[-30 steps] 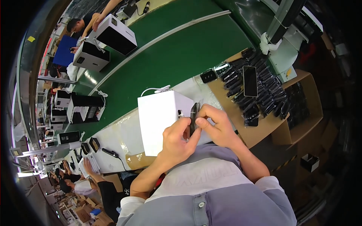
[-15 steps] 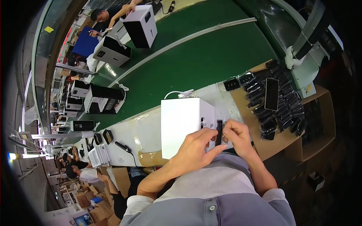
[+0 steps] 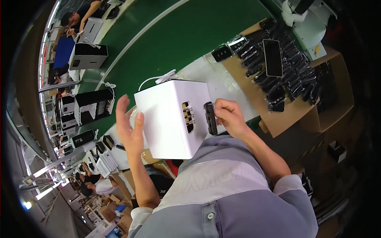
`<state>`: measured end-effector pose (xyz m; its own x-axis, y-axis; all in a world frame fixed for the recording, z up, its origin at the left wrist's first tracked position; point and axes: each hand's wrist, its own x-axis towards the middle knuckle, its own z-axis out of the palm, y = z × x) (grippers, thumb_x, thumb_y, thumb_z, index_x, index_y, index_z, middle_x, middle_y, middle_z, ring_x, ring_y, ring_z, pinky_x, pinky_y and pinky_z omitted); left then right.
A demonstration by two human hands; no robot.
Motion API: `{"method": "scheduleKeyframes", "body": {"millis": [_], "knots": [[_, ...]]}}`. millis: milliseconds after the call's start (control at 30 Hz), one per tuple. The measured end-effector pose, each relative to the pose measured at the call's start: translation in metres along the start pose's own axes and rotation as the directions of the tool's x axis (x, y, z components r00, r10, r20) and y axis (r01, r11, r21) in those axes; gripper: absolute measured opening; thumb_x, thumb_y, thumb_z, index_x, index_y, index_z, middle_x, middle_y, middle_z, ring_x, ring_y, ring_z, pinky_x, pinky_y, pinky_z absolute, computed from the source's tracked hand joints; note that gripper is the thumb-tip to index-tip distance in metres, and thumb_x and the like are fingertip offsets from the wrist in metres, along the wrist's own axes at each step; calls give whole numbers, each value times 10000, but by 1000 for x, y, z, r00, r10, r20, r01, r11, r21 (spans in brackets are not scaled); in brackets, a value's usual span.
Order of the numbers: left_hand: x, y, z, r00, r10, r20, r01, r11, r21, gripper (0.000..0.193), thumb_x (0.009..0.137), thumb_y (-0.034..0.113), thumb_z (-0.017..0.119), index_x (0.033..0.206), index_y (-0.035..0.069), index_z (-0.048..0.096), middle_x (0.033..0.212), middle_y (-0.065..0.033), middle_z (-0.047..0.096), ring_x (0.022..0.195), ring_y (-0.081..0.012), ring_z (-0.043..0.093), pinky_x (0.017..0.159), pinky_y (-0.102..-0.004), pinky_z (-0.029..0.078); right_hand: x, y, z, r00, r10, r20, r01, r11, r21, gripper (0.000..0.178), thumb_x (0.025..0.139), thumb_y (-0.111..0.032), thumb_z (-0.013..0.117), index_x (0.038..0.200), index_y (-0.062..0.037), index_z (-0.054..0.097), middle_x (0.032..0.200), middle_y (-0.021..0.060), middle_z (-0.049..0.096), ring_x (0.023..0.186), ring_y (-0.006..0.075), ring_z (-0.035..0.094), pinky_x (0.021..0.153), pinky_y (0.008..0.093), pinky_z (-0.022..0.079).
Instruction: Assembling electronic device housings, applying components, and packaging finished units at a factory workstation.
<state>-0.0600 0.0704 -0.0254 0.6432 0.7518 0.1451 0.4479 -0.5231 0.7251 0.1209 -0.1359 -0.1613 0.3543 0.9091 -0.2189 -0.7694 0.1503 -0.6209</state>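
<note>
Beside white box edge: right hand pinches black module; left hand open, empty

Bright, even overhead light, soft shadows; strong fisheye bending and dark rim.

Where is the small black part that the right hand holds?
In the head view, the black part is right of centre, in the right hand, beside the opening of the white box.
</note>
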Motion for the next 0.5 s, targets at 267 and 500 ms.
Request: {"method": "scheduleKeyframes", "body": {"millis": [267, 500], "knots": [[-14, 0, 29, 952, -264, 154, 297, 915, -272, 904, 911, 301, 702, 1559, -41, 173, 1487, -194, 401, 1343, -252, 415, 1132, -356, 311, 12, -8, 29, 994, -109, 14, 110, 977, -184, 210, 945, -73, 549, 744, -45, 493, 684, -38, 459, 622, 51, 389, 562, 244, 323], [-15, -13, 26, 968, -232, 96, 244, 960, -138, 913, 896, 288, 721, 1548, -45, 176, 1485, -213, 401, 1347, -276, 415, 1128, -396, 325, 19, -6, 24, 997, -76, 21, 79, 974, -211, 217, 939, -66, 554, 737, -47, 479, 675, -40, 447, 618, 47, 376, 551, 244, 306]]}}
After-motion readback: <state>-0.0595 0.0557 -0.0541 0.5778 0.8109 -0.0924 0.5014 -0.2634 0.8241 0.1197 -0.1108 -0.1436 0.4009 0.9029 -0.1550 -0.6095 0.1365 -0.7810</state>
